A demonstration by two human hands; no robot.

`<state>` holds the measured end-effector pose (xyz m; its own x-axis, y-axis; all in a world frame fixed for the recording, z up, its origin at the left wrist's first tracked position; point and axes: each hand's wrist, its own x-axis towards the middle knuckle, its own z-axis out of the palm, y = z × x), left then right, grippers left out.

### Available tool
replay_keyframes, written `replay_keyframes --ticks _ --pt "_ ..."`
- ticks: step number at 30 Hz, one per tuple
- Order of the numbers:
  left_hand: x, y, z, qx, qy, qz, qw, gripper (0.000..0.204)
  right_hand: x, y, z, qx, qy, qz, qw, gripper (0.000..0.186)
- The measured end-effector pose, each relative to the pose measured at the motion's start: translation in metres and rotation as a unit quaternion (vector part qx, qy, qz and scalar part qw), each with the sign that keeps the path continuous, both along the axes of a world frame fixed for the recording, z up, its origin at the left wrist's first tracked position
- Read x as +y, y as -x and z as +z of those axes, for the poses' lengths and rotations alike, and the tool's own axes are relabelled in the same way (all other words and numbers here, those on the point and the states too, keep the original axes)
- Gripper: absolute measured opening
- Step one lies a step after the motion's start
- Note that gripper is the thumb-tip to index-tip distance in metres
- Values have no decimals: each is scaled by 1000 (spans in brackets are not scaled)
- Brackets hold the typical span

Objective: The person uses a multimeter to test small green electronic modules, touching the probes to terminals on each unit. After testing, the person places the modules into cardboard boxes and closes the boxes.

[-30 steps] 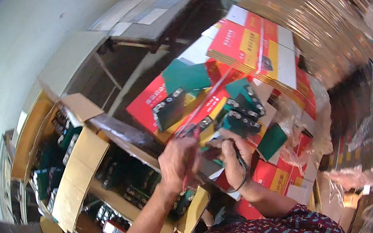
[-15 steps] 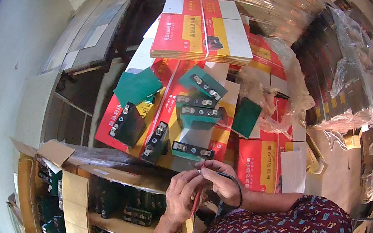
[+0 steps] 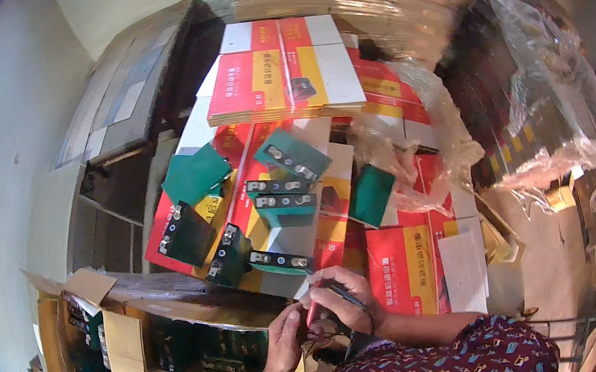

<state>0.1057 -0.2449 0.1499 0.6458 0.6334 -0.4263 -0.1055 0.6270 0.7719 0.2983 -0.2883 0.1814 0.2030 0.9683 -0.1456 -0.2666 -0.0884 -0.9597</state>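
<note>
My right hand (image 3: 349, 305) is closed round two slim pen-shaped probes with thin leads: a red probe (image 3: 311, 313) pointing up past the fingertips and a black probe (image 3: 349, 297) lying across the fingers. Beside it, my left hand (image 3: 284, 346) is closed, its fingertips at the red probe's lower end; what they pinch is hidden. Just beyond the hands lies a green battery (image 3: 280, 260) with a black terminal top. Further off, a green battery (image 3: 229, 256), another battery (image 3: 187, 236) and several more rest on red, yellow and white flattened cartons (image 3: 237, 149).
A strapped carton stack (image 3: 280, 78) stands at the back. Open cardboard boxes (image 3: 128, 356) with more batteries are at lower left. Clear plastic wrap (image 3: 419, 158) lies to the right, near a wrapped dark stack (image 3: 511, 95). A dark table (image 3: 133, 95) stands far left.
The view has shifted, so the cartons and batteries sit further left. My hands have moved slightly apart; the left is lower and the red probe shows more plainly between them.
</note>
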Motion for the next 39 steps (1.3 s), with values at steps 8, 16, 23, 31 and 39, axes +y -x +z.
replay_keyframes --ticks 8,16,23,31,39 --pt "-20 -3 1 117 -121 58 984 40 -9 8 -24 -197 -195 61 959 66" --pt "-44 18 -9 88 -105 83 987 42 -23 26 -38 -228 -233 184 927 89" --pt "-61 26 -32 80 -56 174 980 20 -38 21 -41 -184 -162 217 945 79" --pt "-64 24 -17 115 -65 148 980 18 -40 -7 -71 -159 -34 88 983 28" --pt "-65 20 -24 151 -73 72 983 27 5 -190 -300 -214 246 -252 911 39"
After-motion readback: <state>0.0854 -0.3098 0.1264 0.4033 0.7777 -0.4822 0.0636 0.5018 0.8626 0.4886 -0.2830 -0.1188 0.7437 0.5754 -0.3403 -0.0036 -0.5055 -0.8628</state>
